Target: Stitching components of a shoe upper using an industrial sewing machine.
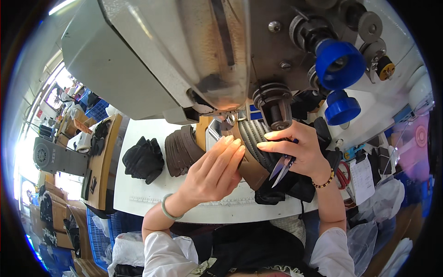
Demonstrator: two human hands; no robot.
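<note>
My left hand [214, 173], a pale green bangle on its wrist, pinches the edge of a brown leather-like piece [253, 171] under the sewing machine's head [226, 69]. Its fingers are pressed together near the machine's presser foot [230, 119]. In my right hand [297, 150] is a pair of small thread snips [282, 168], blades pointing down toward me. That hand's thumb and forefinger reach left to a grey ribbed bundle [254, 136] beside the brown piece. Whether they touch it, I cannot tell.
Left on the white table [161, 210] sit a stack of brown strips [182, 152] and a black fabric bundle [143, 159]. Black material [272, 194] lies below my right hand. Red-handled scissors [343, 175] are at right. A blue basket [98, 237] stands lower left.
</note>
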